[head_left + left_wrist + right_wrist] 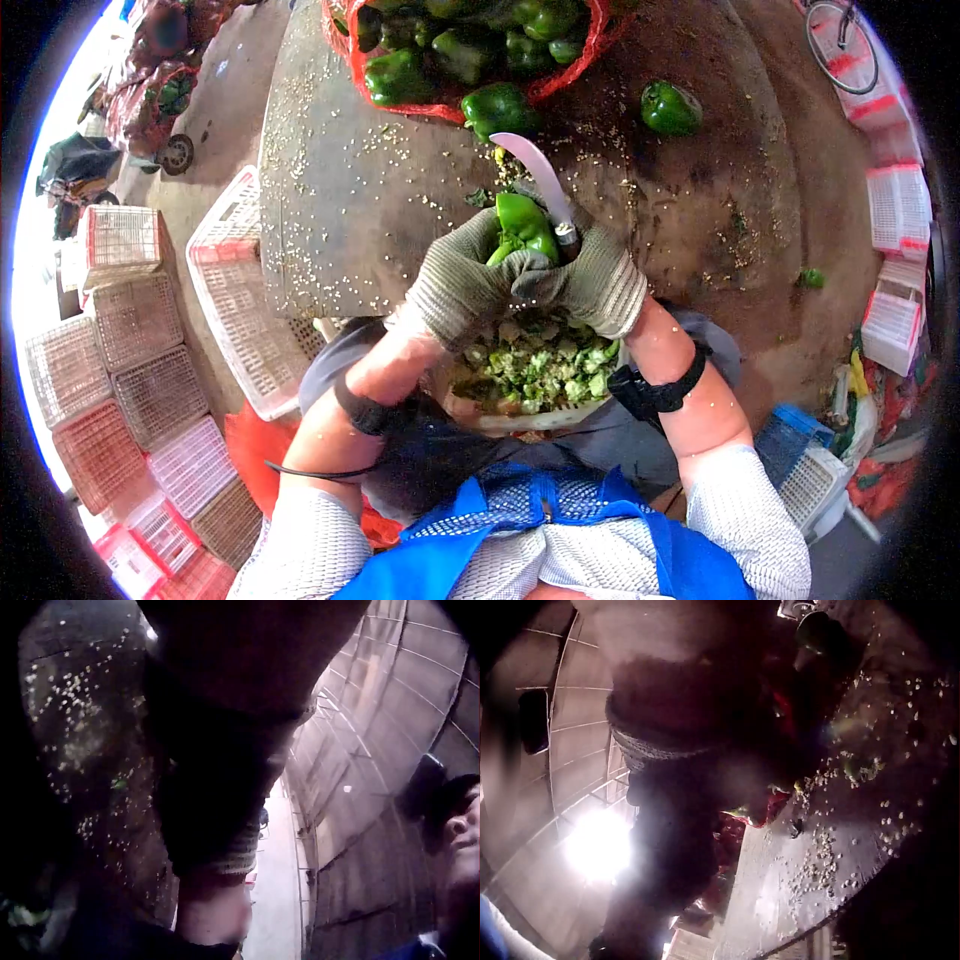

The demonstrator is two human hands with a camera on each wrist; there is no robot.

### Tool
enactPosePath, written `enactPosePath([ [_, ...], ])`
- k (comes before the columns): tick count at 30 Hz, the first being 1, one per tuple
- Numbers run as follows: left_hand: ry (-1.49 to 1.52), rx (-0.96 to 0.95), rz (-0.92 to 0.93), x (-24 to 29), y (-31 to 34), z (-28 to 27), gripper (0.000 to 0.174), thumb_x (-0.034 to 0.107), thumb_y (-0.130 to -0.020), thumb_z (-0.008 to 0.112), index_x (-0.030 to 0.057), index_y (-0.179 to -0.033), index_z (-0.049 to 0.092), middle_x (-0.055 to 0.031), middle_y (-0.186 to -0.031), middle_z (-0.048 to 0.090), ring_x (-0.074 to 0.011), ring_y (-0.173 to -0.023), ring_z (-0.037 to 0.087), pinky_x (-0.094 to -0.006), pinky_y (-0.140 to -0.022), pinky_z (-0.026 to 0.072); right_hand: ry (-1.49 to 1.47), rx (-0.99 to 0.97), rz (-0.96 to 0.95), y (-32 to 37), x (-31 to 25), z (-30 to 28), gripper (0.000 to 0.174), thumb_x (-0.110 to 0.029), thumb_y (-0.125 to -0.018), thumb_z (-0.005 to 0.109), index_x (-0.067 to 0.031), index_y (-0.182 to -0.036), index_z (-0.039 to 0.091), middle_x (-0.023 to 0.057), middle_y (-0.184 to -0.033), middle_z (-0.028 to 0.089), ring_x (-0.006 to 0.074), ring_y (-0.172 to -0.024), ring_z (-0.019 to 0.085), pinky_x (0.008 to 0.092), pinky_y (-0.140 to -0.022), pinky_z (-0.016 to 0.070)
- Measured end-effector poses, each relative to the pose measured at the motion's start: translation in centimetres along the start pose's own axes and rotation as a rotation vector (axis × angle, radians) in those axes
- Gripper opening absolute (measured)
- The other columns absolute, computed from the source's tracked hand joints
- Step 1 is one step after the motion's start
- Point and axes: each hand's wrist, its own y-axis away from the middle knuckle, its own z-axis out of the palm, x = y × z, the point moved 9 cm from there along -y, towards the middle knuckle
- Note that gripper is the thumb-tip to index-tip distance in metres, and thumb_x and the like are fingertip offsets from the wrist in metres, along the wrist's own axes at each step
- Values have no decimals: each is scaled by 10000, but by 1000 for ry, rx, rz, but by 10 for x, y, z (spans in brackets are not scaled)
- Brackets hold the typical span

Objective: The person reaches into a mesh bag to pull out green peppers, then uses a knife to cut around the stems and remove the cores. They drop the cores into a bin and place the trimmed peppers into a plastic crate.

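A green pepper [525,226] is over the near part of the table [325,225], gripped in the curled fingers of the left hand [463,275]; the right hand [604,275] grips a curved knife [541,172] beside it; green scraps [545,372] lie nearer; a red net bag [356,55] lies far.

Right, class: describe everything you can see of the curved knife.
The curved knife has a silvery, metal-looking blade that sweeps like a hook to a narrow tip. A shiny collar joins it to a dark handle, mostly hidden in the gloved right hand gripping it. The blade points forward over the speckled tabletop; its base is beside the green bell pepper held in the left hand, though whether they touch is unclear.
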Motion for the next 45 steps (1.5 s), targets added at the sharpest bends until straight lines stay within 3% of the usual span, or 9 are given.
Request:
enactPosePath([
  [3, -278, -96, 34, 16, 6, 2, 445, 155, -893, 712, 15, -1288, 563, -20, -1158, 660, -100, -1030, 592, -270, -902, 487, 96, -40, 58, 12, -9, 4, 557, -239, -752, 843, -44, -1218, 609, 71, -1131, 678, 158, -999, 630, 315, -889, 519],
  [14, 69, -536, -288, -14, 6, 5, 364, 195, -905, 703, 37, -1222, 621, -4, -1020, 696, -66, -915, 620, -261, -784, 538, -50, -106, 213, 22, -1, 18, 796, -127, -679, 858, -22, -1363, 466, 86, -1252, 593, 160, -1123, 559, 318, -991, 449],
  [15, 31, -616, -326, -27, 4, 2, 442, 187, -880, 723, 16, -1266, 590, -34, -1162, 672, -126, -1062, 613, -298, -918, 507, 68, -72, 35, 19, -10, 17, 779, -113, -670, 848, -20, -1349, 477, 81, -1231, 607, 163, -1099, 572, 316, -974, 459],
  [23, -323, -834, -117, 1, 19, 7, 338, 164, -852, 757, 55, -1157, 661, -9, -1013, 704, -79, -921, 609, -284, -806, 526, 78, -111, 116, 29, 2, 20, 684, -85, -715, 775, -47, -1331, 480, 81, -1183, 621, 151, -1059, 592, 315, -945, 478],
  [26, -28, -860, -227, 25, 45, 9, 573, 195, -760, 845, 31, -1255, 607, -35, -1086, 695, -91, -953, 613, -294, -818, 537, -415, -52, 158, 27, 25, -5, 697, -166, -732, 787, -49, -1335, 457, 130, -1170, 624, 241, -1034, 645, 383, -929, 533],
  [28, -27, -821, -277, 21, 53, 13, 579, 155, -742, 852, 0, -1236, 594, -37, -1086, 691, -94, -971, 612, -293, -837, 540, -565, -57, 157, 29, 30, -14, 740, -208, -727, 802, -51, -1354, 441, 177, -1191, 615, 340, -1081, 631, 448, -947, 537],
  [34, -8, -641, -364, -51, 51, 35, 618, 133, -817, 791, 18, -1357, 510, -43, -1178, 661, -90, -1043, 570, -295, -908, 507, -872, -59, 283, 38, 39, 2, 694, -249, -743, 790, -11, -1325, 496, 202, -1213, 614, 327, -1124, 609, 437, -1011, 489],
  [37, -175, -525, 8, -55, 36, 25, 461, 152, -939, 629, 67, -1375, 508, -77, -1251, 633, -165, -1132, 588, -345, -1000, 483, -708, -58, 167, 28, 42, -8, 663, -250, -754, 792, -4, -1306, 519, 200, -1191, 633, 315, -1083, 636, 409, -940, 538],
  [45, 200, 54, -296, -97, 15, -22, 249, 215, -971, 504, 55, -1130, 611, -112, -994, 660, -243, -937, 627, -383, -838, 536, -478, 64, 2, 50, 35, -16, 607, -138, -772, 776, -11, -1306, 519, 134, -1167, 639, 268, -1066, 646, 378, -918, 545],
])
